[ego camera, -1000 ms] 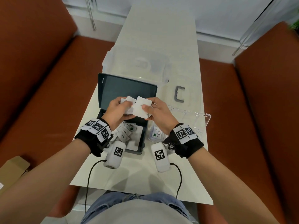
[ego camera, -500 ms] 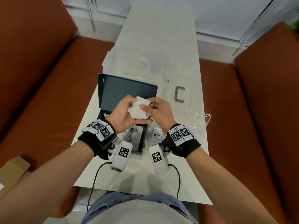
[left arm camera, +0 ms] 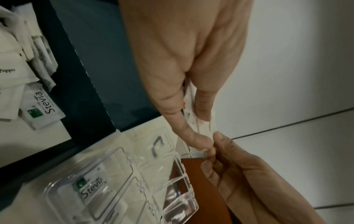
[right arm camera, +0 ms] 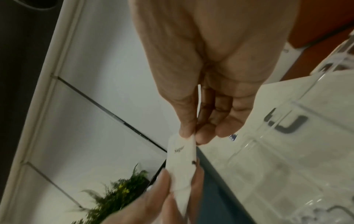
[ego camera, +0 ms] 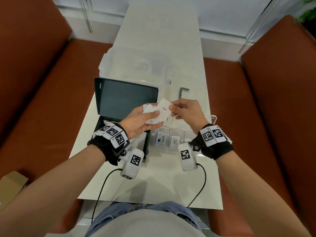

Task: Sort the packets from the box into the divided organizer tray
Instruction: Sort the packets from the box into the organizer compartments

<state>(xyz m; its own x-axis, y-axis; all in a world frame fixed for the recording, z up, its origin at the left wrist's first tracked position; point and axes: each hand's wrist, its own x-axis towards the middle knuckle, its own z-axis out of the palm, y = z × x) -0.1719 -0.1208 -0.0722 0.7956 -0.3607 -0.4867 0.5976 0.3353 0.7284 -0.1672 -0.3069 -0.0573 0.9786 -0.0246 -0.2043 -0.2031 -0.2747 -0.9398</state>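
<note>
Above the open box (ego camera: 119, 106) and the tray (ego camera: 172, 139) on the bench (ego camera: 153, 182), the left hand (ego camera: 136, 122) held a few packets (ego camera: 150, 110); the right hand (ego camera: 186, 112) pinched the sugar packet (ego camera: 164, 108) by its corner.

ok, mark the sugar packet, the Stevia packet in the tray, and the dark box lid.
sugar packet (ego camera: 163, 110), head view, on its printed face.
Stevia packet (ego camera: 162, 139), head view, on its label, in the tray's left compartment.
dark box lid (ego camera: 126, 98), head view, on its inner face.
</note>
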